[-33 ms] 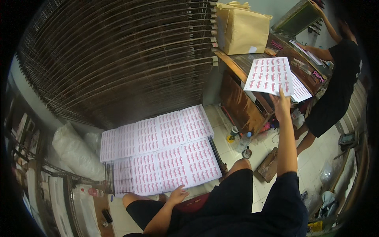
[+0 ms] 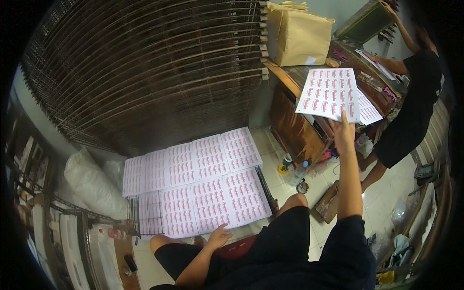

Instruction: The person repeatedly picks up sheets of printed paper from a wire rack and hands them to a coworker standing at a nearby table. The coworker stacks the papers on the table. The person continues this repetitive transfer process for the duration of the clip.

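My right hand point(image 2: 343, 134) reaches out at the right and grips the near edge of a white printed sheet point(image 2: 327, 94) covered in rows of pink-red labels. The sheet is held up by the worktable's corner, over part of another printed sheet point(image 2: 369, 110). My left hand point(image 2: 220, 237) is low in the middle, beside the near edge of the laid-out printed sheets point(image 2: 208, 205). Its fingers are loosely apart with nothing in them. Those sheets lie in two overlapping rows on a low rack, with similar pink-red rows.
Wire drying shelves point(image 2: 159, 63) rise at the back left. A wrapped tan package point(image 2: 302, 38) stands on the worktable point(image 2: 290, 79), where a co-worker point(image 2: 411, 96) holds a raised screen frame point(image 2: 365, 21). A plastic bottle point(image 2: 299, 173) and a wooden block point(image 2: 327, 200) are on the floor.
The sheet in my right hand has shifted slightly left and tilted a little. My left hand has barely moved.
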Demonstrator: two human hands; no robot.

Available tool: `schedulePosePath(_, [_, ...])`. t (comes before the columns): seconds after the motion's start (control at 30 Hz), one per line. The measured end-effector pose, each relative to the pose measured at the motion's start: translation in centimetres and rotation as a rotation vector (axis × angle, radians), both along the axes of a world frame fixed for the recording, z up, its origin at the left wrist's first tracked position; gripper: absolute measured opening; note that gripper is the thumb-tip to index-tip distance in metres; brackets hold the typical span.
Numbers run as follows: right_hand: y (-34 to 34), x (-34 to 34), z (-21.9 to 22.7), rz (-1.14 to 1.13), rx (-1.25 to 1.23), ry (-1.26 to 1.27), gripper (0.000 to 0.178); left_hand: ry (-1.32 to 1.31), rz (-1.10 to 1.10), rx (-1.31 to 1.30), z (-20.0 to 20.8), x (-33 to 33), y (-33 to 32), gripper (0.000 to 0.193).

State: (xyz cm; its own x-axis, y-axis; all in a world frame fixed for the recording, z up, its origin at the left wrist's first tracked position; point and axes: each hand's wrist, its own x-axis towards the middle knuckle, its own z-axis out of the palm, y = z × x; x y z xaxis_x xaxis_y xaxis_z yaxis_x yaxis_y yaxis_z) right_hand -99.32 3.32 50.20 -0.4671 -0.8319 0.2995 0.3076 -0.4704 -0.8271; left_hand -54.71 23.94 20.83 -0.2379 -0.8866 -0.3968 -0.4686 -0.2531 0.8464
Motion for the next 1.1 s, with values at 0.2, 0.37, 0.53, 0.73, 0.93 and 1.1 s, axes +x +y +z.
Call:
schedulePosePath(0.2, [7.7, 16.3, -6.3, 0.055, 0.058, -0.147, 0.051, 0.55, 0.185, -0.251, 13.6, -8.3, -4.4, 0.058])
schedulePosePath(0.37, [14.2, 22.4, -9.7, 0.228, 0.236, -0.118, 0.043, 0.934, 0.366, -0.438, 21.8, -13.3, -5.0, 0.048])
schedulePosePath(0.53, [14.5, 22.1, -10.7, 0.293, 0.203, 0.022, 0.034, 0.736, 0.445, -0.48, 23.9, -14.5, -4.6, 0.036])
schedulePosePath(0.73, [14.6, 19.1, -10.0, 0.47, -0.312, 1.211, 0.07, 1.112, 0.838, -0.33, 21.9, -6.4, -3.9, 0.029])
schedulePosePath(0.93, [13.7, 3.9, -15.6, 0.113, 0.382, 1.295, 0.061, 0.798, 1.191, -0.527, 14.8, 11.3, -0.4, 0.029])
schedulePosePath(1.1, [16.5, -2.0, -20.4, 0.099, 0.688, 1.34, 0.06, 0.697, 1.492, -0.482, 9.1, 21.5, 2.9, 0.034])
